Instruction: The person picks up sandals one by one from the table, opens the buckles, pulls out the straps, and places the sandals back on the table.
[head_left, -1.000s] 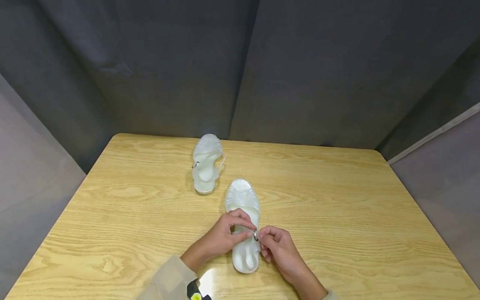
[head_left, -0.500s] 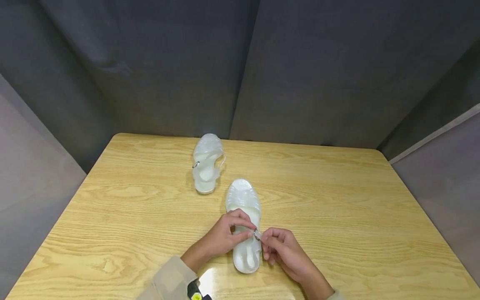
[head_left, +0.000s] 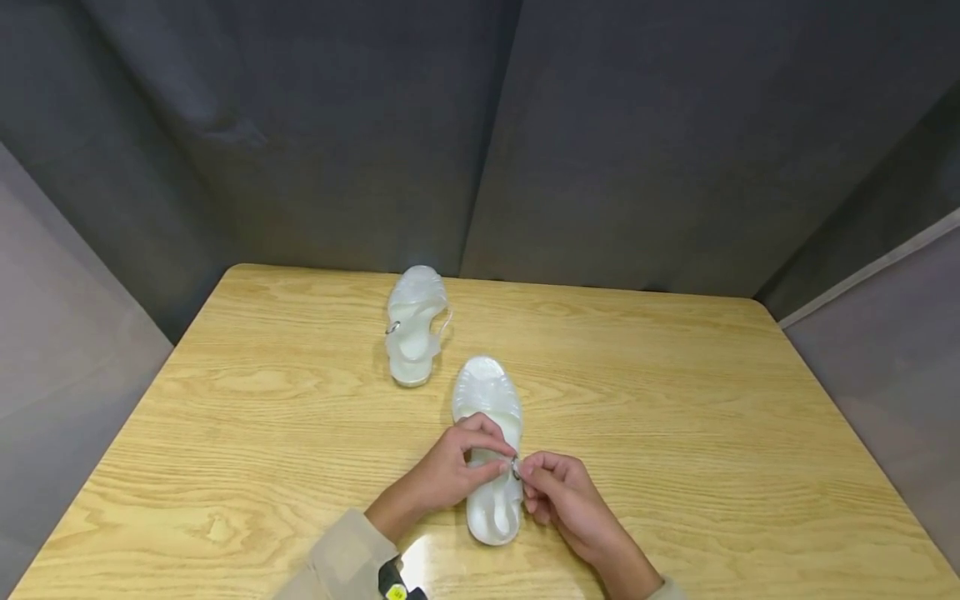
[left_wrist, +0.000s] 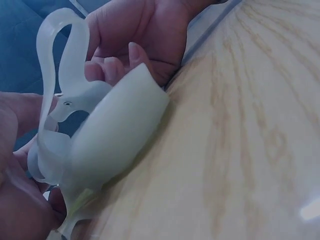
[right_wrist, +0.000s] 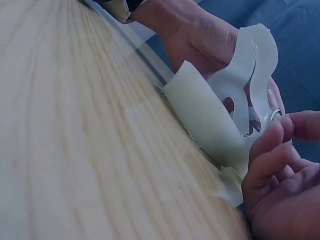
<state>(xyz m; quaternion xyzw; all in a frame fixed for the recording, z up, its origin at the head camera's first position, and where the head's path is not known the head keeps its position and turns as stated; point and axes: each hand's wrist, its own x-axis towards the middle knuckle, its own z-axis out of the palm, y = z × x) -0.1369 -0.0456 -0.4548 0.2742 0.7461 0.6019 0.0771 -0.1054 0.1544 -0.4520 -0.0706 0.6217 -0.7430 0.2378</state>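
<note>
A translucent white jelly sandal lies on the table, toe pointing away. My left hand reaches across it from the left, thumb and index finger pinching at the metal buckle on its right side. From the right, my right hand pinches the end of the ankle strap close against that buckle, its other fingers curled. In the left wrist view the heel shows, with the strap loop standing up. The right wrist view shows the buckle partly; fingertips cover the strap's end.
Another matching sandal rests farther back and to the left, its buckle at its left side and a thin strap sticking out right. The wooden table ends at a dark curtain. Light panels flank both sides.
My right hand first drew slightly right, showing a short strap piece at the buckle, then moved back toward it. My left hand has stayed at the buckle. The far sandal has not moved.
</note>
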